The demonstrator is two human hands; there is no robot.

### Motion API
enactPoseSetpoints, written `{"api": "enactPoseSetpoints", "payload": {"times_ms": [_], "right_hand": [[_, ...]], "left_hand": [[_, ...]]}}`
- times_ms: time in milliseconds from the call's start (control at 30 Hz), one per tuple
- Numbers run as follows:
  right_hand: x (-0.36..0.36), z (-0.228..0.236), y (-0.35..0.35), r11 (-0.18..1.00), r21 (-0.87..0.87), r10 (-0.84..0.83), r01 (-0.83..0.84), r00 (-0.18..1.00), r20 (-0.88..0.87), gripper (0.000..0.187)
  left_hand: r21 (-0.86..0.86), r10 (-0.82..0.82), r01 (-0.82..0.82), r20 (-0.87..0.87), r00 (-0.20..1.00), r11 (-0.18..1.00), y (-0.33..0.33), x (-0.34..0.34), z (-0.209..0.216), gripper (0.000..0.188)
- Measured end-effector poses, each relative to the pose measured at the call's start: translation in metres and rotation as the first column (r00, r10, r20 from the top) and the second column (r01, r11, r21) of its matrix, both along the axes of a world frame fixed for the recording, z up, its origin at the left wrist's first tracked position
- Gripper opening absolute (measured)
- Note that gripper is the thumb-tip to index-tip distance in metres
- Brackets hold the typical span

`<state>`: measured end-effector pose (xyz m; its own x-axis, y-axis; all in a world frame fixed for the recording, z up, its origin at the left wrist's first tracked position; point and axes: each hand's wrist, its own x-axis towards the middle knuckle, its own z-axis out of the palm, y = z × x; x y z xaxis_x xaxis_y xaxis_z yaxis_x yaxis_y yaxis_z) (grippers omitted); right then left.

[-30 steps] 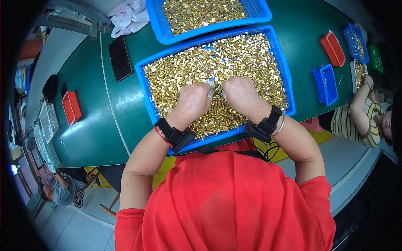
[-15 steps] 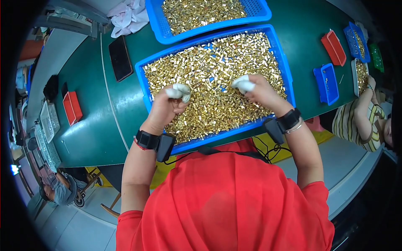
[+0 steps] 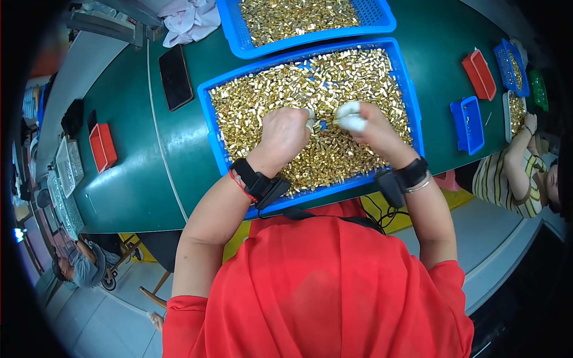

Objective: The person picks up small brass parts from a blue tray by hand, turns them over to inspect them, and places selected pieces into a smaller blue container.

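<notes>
A blue plastic tray point(image 3: 411, 98) full of small gold-coloured metal pieces point(image 3: 250, 95) lies in front of me. Over its middle, my left hand point(image 3: 285, 132) is closed, back upward, its fingers curled and partly hidden. White coverings show on its fingertips. To the right of it, my right hand point(image 3: 371, 126) is also closed, with white-covered fingers and thumb pressed together just above the pieces. Whatever either hand pinches is too small or hidden to make out. Both wrists wear black strapped devices.
Behind the tray stands another blue basket point(image 3: 310, 37) of gold pieces. A dark phone point(image 3: 176, 77) and pale cloth point(image 3: 190, 22) lie left. Red bins point(image 3: 102, 147) point(image 3: 479, 74) and a blue bin point(image 3: 467, 125) sit farther out. A person in a striped shirt point(image 3: 502, 179) works at right.
My left hand has moved right and turned its back upward, coming closer to my right hand. The right hand stays nearly in place, fingers still together. The view has shifted slightly.
</notes>
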<state>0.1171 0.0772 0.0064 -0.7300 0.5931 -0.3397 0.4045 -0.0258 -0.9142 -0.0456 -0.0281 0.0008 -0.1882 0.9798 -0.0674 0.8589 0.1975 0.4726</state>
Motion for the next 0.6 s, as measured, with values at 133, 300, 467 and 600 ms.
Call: {"api": "enactPoseSetpoints", "payload": {"times_ms": [133, 300, 467, 600], "right_hand": [[-0.004, 0.016, 0.012, 0.991, -0.115, -0.074, 0.075, 0.997, 0.011, 0.016], [-0.016, 0.003, 0.009, 0.996, 0.025, -0.086, 0.086, 0.996, -0.011, 0.017], [-0.055, -0.009, -0.005, 0.577, 0.77, 0.155, -0.272, 0.962, 0.224, 0.016], [-0.062, -0.014, -0.006, 0.568, 0.749, 0.172, -0.342, 0.939, 0.298, 0.016]], "left_hand": [[-0.063, 0.03, -0.011, 0.302, 0.953, 0.998, -0.007, -0.005, 0.003, 0.013], [-0.202, 0.23, -0.147, 0.95, 0.212, 0.968, -0.026, -0.037, 0.005, 0.012], [-0.303, 0.226, -0.127, 0.879, -0.42, 0.944, -0.039, -0.069, 0.004, 0.014], [-0.201, 0.46, -0.486, 0.733, 0.501, 0.851, -0.024, -0.041, 0.003, 0.019]]}}
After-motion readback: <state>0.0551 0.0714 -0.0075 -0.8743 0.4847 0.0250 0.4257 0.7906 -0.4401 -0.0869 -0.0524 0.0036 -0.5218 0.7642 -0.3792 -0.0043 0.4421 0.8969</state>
